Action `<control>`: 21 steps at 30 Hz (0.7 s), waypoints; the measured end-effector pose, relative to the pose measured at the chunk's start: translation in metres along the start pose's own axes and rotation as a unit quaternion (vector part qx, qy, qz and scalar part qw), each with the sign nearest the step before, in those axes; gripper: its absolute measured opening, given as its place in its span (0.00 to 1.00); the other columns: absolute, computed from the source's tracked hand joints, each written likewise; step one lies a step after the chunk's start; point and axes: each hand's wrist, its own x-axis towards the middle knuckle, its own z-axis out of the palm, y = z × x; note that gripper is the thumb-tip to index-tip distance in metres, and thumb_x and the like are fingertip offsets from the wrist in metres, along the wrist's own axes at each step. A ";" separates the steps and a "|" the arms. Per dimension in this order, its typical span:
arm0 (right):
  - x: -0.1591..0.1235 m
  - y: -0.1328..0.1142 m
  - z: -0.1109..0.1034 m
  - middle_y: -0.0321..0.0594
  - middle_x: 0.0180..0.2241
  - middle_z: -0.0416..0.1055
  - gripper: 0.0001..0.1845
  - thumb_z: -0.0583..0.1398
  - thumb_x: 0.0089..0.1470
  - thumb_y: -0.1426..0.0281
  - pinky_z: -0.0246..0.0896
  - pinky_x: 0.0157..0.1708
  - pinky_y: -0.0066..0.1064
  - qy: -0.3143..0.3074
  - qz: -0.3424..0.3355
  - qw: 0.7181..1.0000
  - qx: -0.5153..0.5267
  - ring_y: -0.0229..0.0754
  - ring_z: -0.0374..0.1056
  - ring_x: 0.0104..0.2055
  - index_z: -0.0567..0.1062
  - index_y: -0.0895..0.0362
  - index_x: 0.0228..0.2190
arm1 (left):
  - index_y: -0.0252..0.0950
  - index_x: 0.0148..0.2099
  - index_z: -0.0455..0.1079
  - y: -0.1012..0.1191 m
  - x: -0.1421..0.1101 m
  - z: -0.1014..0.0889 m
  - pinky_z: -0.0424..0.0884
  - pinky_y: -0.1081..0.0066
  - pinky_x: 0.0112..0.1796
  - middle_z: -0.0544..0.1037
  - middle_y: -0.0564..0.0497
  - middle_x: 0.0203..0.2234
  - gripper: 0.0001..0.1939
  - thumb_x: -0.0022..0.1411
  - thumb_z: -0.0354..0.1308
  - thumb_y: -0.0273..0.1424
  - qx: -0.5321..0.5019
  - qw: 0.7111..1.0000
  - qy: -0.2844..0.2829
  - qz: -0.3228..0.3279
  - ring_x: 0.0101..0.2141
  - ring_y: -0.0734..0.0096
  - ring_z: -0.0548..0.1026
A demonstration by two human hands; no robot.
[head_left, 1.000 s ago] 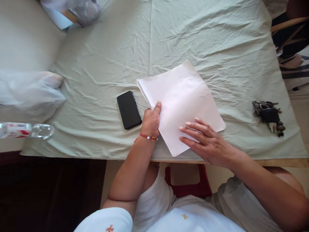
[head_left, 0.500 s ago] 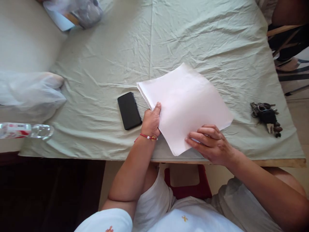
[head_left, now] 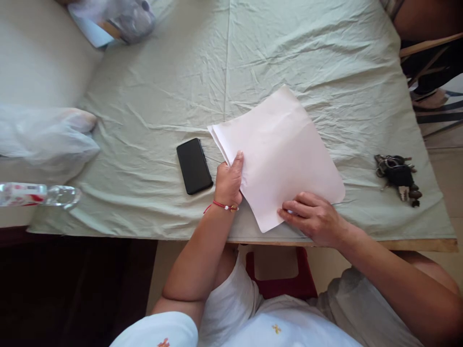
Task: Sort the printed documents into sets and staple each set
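Note:
Several sheets of white paper (head_left: 285, 149) lie slanted near the table's front edge, with their far part bent. My left hand (head_left: 229, 182) is closed on their left edge, thumb on top and the other fingers hidden underneath. At the left corner the sheets stand slightly apart. My right hand (head_left: 313, 217) grips the near right edge, its bent fingers on the top sheet; the thumb is out of sight. Just left of my left hand, a black phone (head_left: 194, 166) rests on the cloth without touching the paper.
A wrinkled pale green cloth (head_left: 173, 86) covers the table. Keys (head_left: 399, 175) lie at the right. Along the left are a plastic bottle (head_left: 39, 194) and a translucent plastic bag (head_left: 47, 135). More bagged items (head_left: 126, 21) sit at the far left. A red stool (head_left: 285, 285) shows below.
The far corner of the paper has shifted away and slightly right, and the sheet's bend has changed. Both hands keep their hold, the left a little further right.

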 end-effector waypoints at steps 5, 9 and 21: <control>0.005 -0.003 -0.004 0.45 0.42 0.80 0.14 0.60 0.68 0.60 0.61 0.40 0.43 -0.025 0.024 0.999 0.035 0.47 0.67 0.40 0.78 0.58 0.45 | 0.27 0.43 0.77 -0.004 0.000 -0.002 0.81 0.62 0.40 0.83 0.42 0.35 0.37 0.36 0.81 0.47 0.039 0.999 -0.016 0.030 0.36 0.55 0.83; 0.005 0.004 -0.011 0.44 0.42 0.81 0.11 0.63 0.66 0.62 0.64 0.44 0.45 0.039 0.113 0.993 0.012 0.49 0.70 0.42 0.76 0.55 0.46 | 0.28 0.43 0.78 -0.008 0.000 -0.006 0.80 0.67 0.37 0.83 0.41 0.37 0.37 0.43 0.77 0.55 0.057 0.995 -0.032 0.081 0.35 0.60 0.83; 0.005 0.039 -0.018 0.49 0.55 0.76 0.43 0.72 0.52 0.52 0.73 0.53 0.57 0.212 0.483 0.835 0.155 0.60 0.72 0.57 0.66 0.50 0.64 | 0.36 0.48 0.82 0.005 -0.033 0.000 0.79 0.67 0.54 0.84 0.46 0.45 0.21 0.61 0.71 0.46 0.026 0.980 -0.166 0.105 0.53 0.59 0.80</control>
